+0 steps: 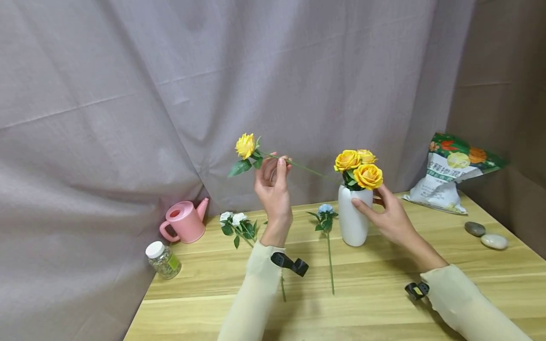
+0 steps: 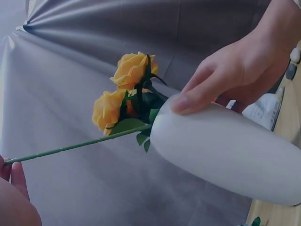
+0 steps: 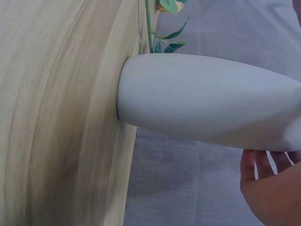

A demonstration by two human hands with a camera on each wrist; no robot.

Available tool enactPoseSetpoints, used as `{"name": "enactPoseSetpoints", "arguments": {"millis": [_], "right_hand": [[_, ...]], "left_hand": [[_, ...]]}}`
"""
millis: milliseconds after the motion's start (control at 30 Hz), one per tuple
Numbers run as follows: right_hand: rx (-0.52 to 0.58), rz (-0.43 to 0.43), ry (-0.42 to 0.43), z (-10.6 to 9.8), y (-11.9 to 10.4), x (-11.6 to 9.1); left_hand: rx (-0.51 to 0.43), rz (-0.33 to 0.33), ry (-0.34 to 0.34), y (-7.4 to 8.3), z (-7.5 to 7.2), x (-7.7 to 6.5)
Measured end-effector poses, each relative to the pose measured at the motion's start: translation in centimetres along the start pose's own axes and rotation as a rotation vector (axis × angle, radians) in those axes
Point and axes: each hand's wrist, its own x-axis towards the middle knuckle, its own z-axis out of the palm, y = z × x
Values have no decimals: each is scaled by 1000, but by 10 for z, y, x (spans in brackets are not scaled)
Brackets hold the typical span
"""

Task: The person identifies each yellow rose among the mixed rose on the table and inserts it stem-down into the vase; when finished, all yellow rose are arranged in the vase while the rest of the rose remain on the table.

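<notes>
My left hand [image 1: 275,192] is raised and pinches the green stem of a yellow rose [image 1: 245,145] between thumb and fingers. The bloom points left, and the stem [image 2: 77,146] slants down to the mouth of a white vase [image 1: 355,215]; leaves there hide whether its tip is inside. The vase stands upright on the wooden table, with several yellow roses [image 1: 368,176] in it. My right hand [image 1: 390,215] grips the vase near its rim, thumb in front and fingers behind. Left of the vase lies a blue flower [image 1: 326,210] on a long stem.
White flowers [image 1: 239,219] lie behind the left forearm, partly hidden. A pink watering can [image 1: 186,222] and a white-capped jar [image 1: 164,260] stand at the table's left edge. At the right are a printed bag [image 1: 443,182], a dark stone [image 1: 475,228] and a pale stone [image 1: 495,241].
</notes>
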Motion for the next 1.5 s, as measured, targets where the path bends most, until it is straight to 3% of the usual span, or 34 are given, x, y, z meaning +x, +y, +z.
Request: {"name": "enactPoseSetpoints", "arguments": {"millis": [67,300,633,900,1033,1300,1500], "right_hand": [[-3,-3,1,0,-3,0],[-13,-12,15,2,24,7],[-48,1,26,1,27,6],[-25,-5,20,3,28,7],[-11,-15,23,3,28,7],[-55,-39,30,4,26,6],[-53,-49,34,2,4,1]], "left_hand": [[16,11,-11,0,4,0],[79,40,-79,-6,12,-4],[176,52,-168,-20,25,-19],[335,167,-281,-15,38,-34],[404,195,-327,-25,38,-40],[553,77,-331,-52,31,-42],[625,48,-389,-60,32,-44]]}}
